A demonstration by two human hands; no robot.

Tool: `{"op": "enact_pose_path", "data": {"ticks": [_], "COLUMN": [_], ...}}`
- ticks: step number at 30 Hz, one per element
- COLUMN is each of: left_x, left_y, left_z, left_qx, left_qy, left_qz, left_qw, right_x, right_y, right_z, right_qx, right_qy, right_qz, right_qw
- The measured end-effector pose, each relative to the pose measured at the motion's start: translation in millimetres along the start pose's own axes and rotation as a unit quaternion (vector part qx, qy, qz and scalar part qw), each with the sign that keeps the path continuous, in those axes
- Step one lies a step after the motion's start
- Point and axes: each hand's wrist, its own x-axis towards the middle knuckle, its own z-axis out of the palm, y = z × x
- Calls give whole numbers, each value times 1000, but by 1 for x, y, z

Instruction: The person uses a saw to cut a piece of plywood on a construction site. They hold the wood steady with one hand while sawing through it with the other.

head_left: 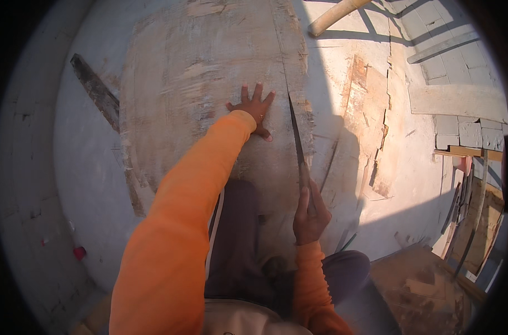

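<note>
A large worn sheet of plywood (181, 72) lies in front of me, its face scuffed and splintered. My left hand (254, 110) presses flat on it with the fingers spread. To its right, my right hand (311, 215) is wrapped round the handle of a handsaw (297, 129). The dark, narrow blade points away from me, and its far end meets a thin line that runs on up the sheet near the right edge. How deep the blade sits in the wood I cannot tell. My knee rests at the sheet's near side.
Under the sheet's left edge lies a dark wooden strip (95, 84). Broken plywood pieces (377, 134) lie on the sunlit floor to the right. A round pole (338, 17) comes in at the top. Scrap boards (477, 223) lean by the right wall; another board (421, 285) lies at lower right.
</note>
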Motion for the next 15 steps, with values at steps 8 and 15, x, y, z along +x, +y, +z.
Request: {"op": "enact_pose_path", "data": {"ticks": [8,15], "left_x": [-7,-3], "left_y": [4,-4], "left_z": [-6,0], "left_qx": [13,1], "left_qy": [2,0], "left_qz": [-11,-6], "left_qw": [1000,1000], "right_x": [-4,-37], "right_y": [5,6], "right_z": [6,-21], "right_qx": [33,25], "right_qy": [14,-11], "right_qz": [-25,3], "right_qw": [999,1000]}}
